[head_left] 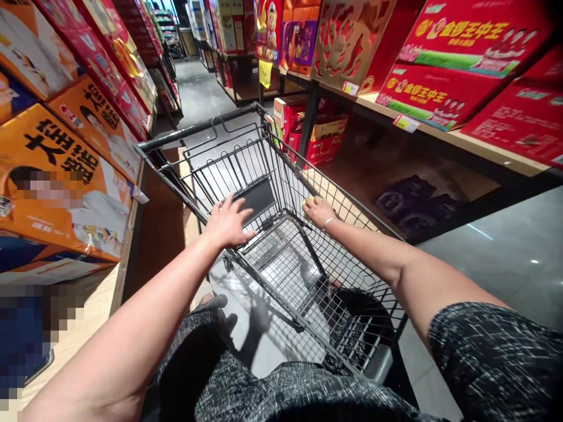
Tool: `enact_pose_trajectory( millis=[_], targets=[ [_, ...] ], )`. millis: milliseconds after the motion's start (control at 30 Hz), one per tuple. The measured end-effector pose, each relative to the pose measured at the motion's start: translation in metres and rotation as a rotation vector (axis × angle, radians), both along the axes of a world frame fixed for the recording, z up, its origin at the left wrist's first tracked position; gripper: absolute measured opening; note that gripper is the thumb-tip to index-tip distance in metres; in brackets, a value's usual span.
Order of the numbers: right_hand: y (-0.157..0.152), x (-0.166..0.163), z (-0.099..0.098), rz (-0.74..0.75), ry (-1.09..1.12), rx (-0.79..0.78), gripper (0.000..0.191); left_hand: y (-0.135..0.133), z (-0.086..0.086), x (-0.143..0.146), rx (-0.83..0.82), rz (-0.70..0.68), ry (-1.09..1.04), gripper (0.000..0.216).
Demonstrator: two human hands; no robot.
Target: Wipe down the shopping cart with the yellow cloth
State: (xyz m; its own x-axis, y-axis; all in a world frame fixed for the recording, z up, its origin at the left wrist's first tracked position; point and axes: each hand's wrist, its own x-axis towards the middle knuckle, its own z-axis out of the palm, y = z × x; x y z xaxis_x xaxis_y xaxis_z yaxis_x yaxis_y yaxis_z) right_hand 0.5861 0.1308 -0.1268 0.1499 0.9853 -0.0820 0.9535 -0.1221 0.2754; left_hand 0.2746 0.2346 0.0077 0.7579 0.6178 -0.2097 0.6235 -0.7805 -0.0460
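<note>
A black wire shopping cart (347, 234) stands in front of me in the aisle, its handle bar at the far end and its basket bare wire down to the bottom. My left hand (231, 220) is over the cart's left side, near a dark panel (257, 204) on the wire; its fingers are spread and hold nothing. Inside the cart's right side is my right hand (320, 212), with a bracelet on the wrist. Its fingers are curled over a small yellow thing (309, 201), mostly hidden, whose kind I cannot make out.
Orange boxes (57, 176) are stacked on a low wooden shelf (94, 299) at left. Red boxes (440, 97) line the right shelf, with purple packs (409, 199) beneath. A yellow tag (265, 73) hangs from the shelf. The tiled aisle (200, 88) runs ahead between displays.
</note>
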Motion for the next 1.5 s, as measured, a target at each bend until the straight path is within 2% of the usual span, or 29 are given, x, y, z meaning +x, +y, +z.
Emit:
enact_pose_trajectory(
  millis=[33, 100, 267, 367, 467, 533, 633, 700, 800, 900, 1033, 1133, 1200, 1333, 1433, 1500],
  targets=[
    [0.010, -0.001, -0.004, 0.005, 0.000, 0.018, 0.044, -0.007, 0.000, 0.002, -0.023, -0.073, 0.029, 0.076],
    [0.025, -0.005, -0.019, 0.014, 0.026, 0.018, 0.046, -0.013, -0.001, 0.003, -0.010, -0.122, 0.035, 0.072],
    [0.042, -0.013, -0.083, -0.146, 0.215, -0.117, 0.044, -0.009, -0.007, -0.003, 0.020, -0.150, -0.106, 0.054],
    [0.048, -0.024, -0.119, -0.260, 0.255, -0.123, 0.050, -0.005, -0.011, -0.004, -0.011, -0.180, -0.150, 0.049],
    [0.056, -0.058, -0.143, -0.313, 0.281, -0.121, 0.052, -0.002, -0.014, -0.001, -0.004, -0.190, -0.197, 0.048],
    [0.058, -0.095, -0.153, -0.237, 0.326, -0.138, 0.049, -0.001, -0.016, 0.002, -0.002, -0.192, -0.241, 0.046],
    [0.057, -0.154, -0.161, 0.018, 0.421, -0.168, 0.049, -0.003, -0.018, 0.003, 0.049, -0.139, -0.326, 0.042],
    [0.057, -0.178, -0.163, 0.198, 0.475, -0.191, 0.046, -0.006, -0.021, 0.002, 0.122, -0.030, -0.366, 0.041],
    [0.064, -0.168, -0.163, 0.321, 0.492, -0.211, 0.042, -0.011, -0.027, -0.003, 0.208, 0.203, -0.366, 0.051],
    [0.079, -0.111, -0.160, 0.213, 0.433, -0.201, 0.045, -0.011, -0.034, -0.009, 0.209, 0.384, -0.333, 0.076],
    [0.095, -0.032, -0.159, -0.114, 0.331, -0.117, 0.048, -0.005, -0.043, -0.012, 0.179, 0.462, -0.332, 0.097],
    [0.102, -0.017, -0.162, -0.341, 0.315, -0.039, 0.049, -0.001, -0.043, -0.008, 0.152, 0.452, -0.329, 0.096],
    [0.104, -0.033, -0.165, -0.357, 0.341, -0.044, 0.051, -0.001, -0.041, -0.005, 0.136, 0.455, -0.322, 0.092],
    [0.096, -0.105, -0.169, -0.206, 0.406, -0.097, 0.052, 0.001, -0.038, -0.002, 0.126, 0.432, -0.302, 0.086],
    [0.081, -0.158, -0.170, 0.107, 0.498, -0.161, 0.054, 0.003, -0.037, -0.002, 0.132, 0.394, -0.288, 0.086],
    [0.072, -0.171, -0.170, 0.314, 0.546, -0.200, 0.054, 0.004, -0.036, -0.003, 0.130, 0.375, -0.288, 0.085]
  ],
)
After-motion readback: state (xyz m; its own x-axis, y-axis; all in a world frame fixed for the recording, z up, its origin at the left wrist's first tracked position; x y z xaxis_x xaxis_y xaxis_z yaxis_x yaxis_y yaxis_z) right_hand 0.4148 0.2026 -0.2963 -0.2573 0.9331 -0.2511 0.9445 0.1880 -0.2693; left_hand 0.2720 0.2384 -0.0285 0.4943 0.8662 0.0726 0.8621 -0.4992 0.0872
